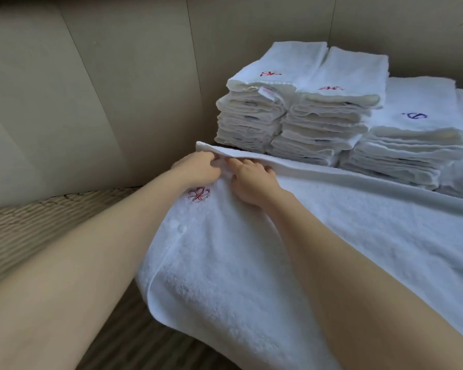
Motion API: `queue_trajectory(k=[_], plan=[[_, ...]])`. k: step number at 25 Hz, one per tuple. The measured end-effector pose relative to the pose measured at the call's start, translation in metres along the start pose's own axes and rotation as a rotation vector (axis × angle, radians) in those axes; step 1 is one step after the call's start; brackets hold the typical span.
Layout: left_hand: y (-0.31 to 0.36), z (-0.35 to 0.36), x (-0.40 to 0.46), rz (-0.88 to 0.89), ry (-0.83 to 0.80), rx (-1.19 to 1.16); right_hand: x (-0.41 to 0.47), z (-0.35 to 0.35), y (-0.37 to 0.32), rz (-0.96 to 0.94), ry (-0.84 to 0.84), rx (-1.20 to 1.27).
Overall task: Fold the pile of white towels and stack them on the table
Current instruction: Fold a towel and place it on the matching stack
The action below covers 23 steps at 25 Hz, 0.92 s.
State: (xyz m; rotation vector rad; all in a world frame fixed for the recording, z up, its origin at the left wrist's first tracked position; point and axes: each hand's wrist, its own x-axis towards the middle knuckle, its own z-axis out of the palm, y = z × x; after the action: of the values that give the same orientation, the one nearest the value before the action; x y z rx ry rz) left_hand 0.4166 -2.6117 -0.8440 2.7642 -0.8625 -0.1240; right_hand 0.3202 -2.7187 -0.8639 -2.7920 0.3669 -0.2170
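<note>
The left hand [198, 169] and right hand [251, 182] both pinch the far fold of the towel [238, 263] spread on the table, just before the stacks [305, 116]. Uneven pulling could skew the fold or nudge those stacks. The towel's long side seems to run left to right.
</note>
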Motion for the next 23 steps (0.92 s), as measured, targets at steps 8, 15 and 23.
queue_trajectory(k=[8,15,23], plan=[[-0.043,0.007,-0.078,0.139,0.071,-0.089,0.025,-0.011,-0.032,0.172,-0.027,-0.11],[-0.084,-0.028,-0.138,0.22,-0.146,-0.191,0.013,0.005,-0.05,0.204,-0.173,-0.107],[-0.067,-0.046,-0.122,-0.008,0.247,-0.082,0.01,0.004,-0.064,0.213,0.017,0.073]])
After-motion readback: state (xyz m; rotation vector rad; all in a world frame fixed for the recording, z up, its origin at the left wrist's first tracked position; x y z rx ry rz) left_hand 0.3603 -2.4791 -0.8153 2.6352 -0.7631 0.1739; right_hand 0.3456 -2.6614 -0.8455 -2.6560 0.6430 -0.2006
